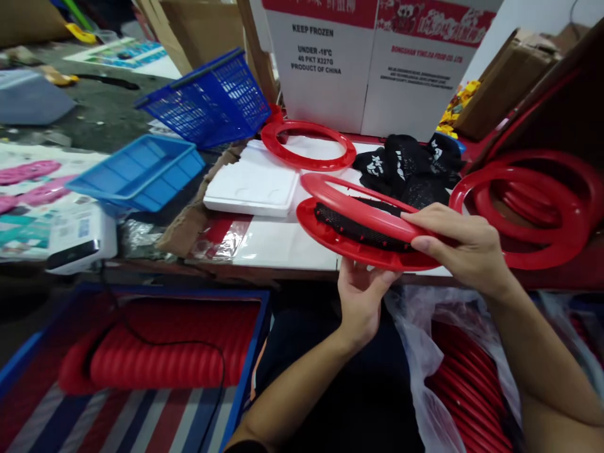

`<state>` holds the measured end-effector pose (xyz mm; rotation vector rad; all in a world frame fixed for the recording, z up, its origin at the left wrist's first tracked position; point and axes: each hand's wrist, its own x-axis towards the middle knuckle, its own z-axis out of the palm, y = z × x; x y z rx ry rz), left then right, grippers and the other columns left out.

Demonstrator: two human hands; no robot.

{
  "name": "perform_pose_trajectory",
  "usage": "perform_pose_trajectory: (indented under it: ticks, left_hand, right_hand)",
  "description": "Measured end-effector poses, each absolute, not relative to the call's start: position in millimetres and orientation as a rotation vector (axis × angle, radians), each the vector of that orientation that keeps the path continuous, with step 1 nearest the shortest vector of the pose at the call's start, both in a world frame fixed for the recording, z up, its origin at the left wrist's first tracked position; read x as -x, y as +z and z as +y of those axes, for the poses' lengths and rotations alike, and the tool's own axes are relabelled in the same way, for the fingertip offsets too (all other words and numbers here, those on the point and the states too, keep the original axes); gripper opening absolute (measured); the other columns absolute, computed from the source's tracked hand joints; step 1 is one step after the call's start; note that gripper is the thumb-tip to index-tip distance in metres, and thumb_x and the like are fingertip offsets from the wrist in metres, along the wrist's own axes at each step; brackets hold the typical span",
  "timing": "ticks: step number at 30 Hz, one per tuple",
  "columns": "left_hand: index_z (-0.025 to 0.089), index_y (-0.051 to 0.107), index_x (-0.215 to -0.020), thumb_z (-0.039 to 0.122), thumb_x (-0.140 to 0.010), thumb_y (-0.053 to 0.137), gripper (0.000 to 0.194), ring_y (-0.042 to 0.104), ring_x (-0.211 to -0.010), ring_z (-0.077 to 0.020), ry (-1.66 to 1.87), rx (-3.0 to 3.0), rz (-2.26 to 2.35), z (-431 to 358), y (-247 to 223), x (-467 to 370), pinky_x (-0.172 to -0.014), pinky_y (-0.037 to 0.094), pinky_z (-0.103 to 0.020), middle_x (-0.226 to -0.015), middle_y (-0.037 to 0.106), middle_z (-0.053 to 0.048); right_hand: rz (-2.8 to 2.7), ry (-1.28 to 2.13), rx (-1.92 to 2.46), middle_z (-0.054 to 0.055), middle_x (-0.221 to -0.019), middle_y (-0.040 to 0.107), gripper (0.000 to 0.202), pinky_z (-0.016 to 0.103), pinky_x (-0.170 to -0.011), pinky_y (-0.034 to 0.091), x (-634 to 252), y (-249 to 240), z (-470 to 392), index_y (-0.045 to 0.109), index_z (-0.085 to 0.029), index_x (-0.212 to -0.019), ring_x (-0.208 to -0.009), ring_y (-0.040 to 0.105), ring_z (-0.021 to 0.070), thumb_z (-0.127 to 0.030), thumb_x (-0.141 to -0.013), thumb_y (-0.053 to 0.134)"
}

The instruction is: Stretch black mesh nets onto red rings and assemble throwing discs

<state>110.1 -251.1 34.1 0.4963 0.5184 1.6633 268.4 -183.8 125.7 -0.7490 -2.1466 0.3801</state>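
Two red plastic rings are held tilted, one over the other, above the front of the worktop. Black mesh (349, 221) lies between them, caught along small pegs on the lower ring (372, 251). From beneath, my left hand (361, 302) supports the lower ring, its fingers partly hidden under it. My right hand (465, 248) pinches the upper ring (344, 200) at its right end, thumb toward me. The rings are close at the right and gape apart toward the left. Behind them lies a pile of black printed fabric (401, 163).
Another red ring (346, 157) rests by a white foam slab (255, 189). More red rings (542, 251) lie at right. Blue baskets (141, 170) stand left. Below are a crate (267, 314) of stacked rings and a plastic bag (419, 358) of rings. A printed carton (325, 94) stands behind.
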Motion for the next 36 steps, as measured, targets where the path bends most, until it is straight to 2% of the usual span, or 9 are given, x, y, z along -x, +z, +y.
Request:
perform_pose_trajectory:
  ticks: [4,10,13,17,19,24,28,31,36]
  left_hand:
    - [0.029,0.066,-0.127,0.040,-0.080,0.095,0.056,0.078,-0.111,-0.0270,1.722,-0.536,0.530,-254,63,-108,-0.097,0.067,-0.050,-0.126,0.076,-0.005]
    - [0.031,0.067,-0.128,0.042,-0.088,0.089,0.047,0.077,-0.110,-0.0230,1.786,-0.527,0.534,-271,84,-97,-0.093,0.069,-0.044,-0.124,0.077,-0.004]
    - [0.036,0.065,-0.132,0.048,-0.089,0.086,0.049,0.077,-0.111,-0.0251,1.764,-0.522,0.596,-278,84,-89,-0.090,0.070,-0.046,-0.127,0.076,-0.003]
    - [0.041,0.062,-0.140,0.060,-0.086,0.084,0.061,0.076,-0.112,-0.0301,1.704,-0.518,0.698,-286,84,-79,-0.092,0.069,-0.051,-0.134,0.073,-0.004]
    - [0.043,0.061,-0.143,0.062,-0.086,0.083,0.064,0.076,-0.114,-0.0316,1.695,-0.532,0.727,-290,84,-76,-0.093,0.068,-0.052,-0.133,0.074,-0.004]
    - [0.043,0.062,-0.144,0.063,-0.087,0.082,0.064,0.075,-0.115,-0.0308,1.702,-0.559,0.740,-296,83,-74,-0.100,0.065,-0.051,-0.127,0.077,-0.004]
    - [0.040,0.063,-0.144,0.061,-0.087,0.084,0.065,0.075,-0.116,-0.0313,1.712,-0.544,0.731,-297,84,-75,-0.103,0.063,-0.052,-0.128,0.077,-0.005]
    - [0.041,0.063,-0.144,0.059,-0.086,0.085,0.065,0.074,-0.118,-0.0315,1.733,-0.543,0.702,-298,84,-75,-0.109,0.060,-0.054,-0.127,0.077,-0.005]
    - [0.041,0.069,-0.136,0.057,-0.086,0.086,0.055,0.074,-0.120,-0.0315,1.731,-0.550,0.687,-300,81,-75,-0.112,0.059,-0.055,-0.123,0.078,-0.003]
  right_hand:
    - [-2.202,0.470,0.745,0.003,-0.108,0.084,0.036,0.035,-0.079,0.063,-260,160,-196,0.078,-0.032,-0.132,-0.093,0.076,0.0216,-0.024,-0.097,0.075]
    - [-2.255,0.524,0.727,0.004,-0.116,0.083,0.041,0.038,-0.085,0.064,-257,187,-208,0.076,-0.033,-0.135,-0.101,0.077,0.0232,-0.017,-0.098,0.071]
    - [-2.208,0.548,0.682,0.004,-0.124,0.081,0.049,0.042,-0.091,0.063,-270,182,-208,0.072,-0.034,-0.141,-0.107,0.077,0.0244,-0.012,-0.098,0.069]
    - [-2.179,0.553,0.578,0.007,-0.127,0.080,0.050,0.049,-0.099,0.062,-287,166,-210,0.072,-0.028,-0.142,-0.112,0.077,0.0281,-0.009,-0.096,0.068]
    - [-2.191,0.544,0.545,0.010,-0.127,0.080,0.050,0.052,-0.098,0.062,-292,159,-212,0.071,-0.025,-0.144,-0.111,0.077,0.0300,-0.010,-0.096,0.068]
    - [-2.272,0.541,0.459,0.014,-0.124,0.080,0.050,0.053,-0.090,0.065,-291,156,-214,0.066,-0.021,-0.149,-0.108,0.077,0.0320,-0.017,-0.100,0.066]
    - [-2.349,0.517,0.520,0.012,-0.128,0.079,0.051,0.052,-0.091,0.066,-286,161,-219,0.062,-0.027,-0.153,-0.113,0.075,0.0311,-0.025,-0.102,0.066]
    - [-2.353,0.470,0.546,0.011,-0.126,0.080,0.051,0.051,-0.091,0.066,-283,161,-222,0.063,-0.029,-0.153,-0.112,0.076,0.0306,-0.024,-0.102,0.065]
    - [-2.333,0.518,0.519,0.013,-0.125,0.078,0.050,0.050,-0.088,0.067,-286,157,-226,0.062,-0.024,-0.153,-0.111,0.074,0.0309,-0.023,-0.103,0.063]
